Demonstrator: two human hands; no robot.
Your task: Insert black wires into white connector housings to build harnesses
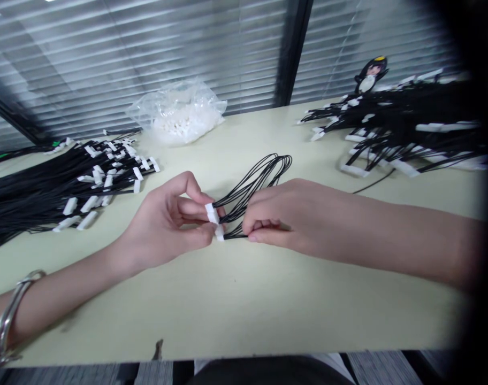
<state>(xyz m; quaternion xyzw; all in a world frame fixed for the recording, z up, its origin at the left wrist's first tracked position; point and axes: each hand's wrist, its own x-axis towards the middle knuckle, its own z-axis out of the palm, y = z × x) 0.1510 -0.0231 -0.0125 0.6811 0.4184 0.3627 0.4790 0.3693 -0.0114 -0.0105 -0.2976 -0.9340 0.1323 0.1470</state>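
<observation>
i have the left hand (pixel 159 224) pinching the top plug (pixel 212 213), with the low plug (pixel 219 232) just under it by the thumb tip. both plugs are over the middle of the table (pixel 268 305). the right hand (pixel 286 214) has its thumb and first finger pressed together on the black wires (pixel 239 200) near the low plug, with its other fingers curled in. the wires already run to both plugs and bend up in a loop, so i think this one is well along. i can't tell if every hole is filled. the left pile (pixel 35 187) and right pile (pixel 420 112) hold many more, but i can't tell which are done.
</observation>
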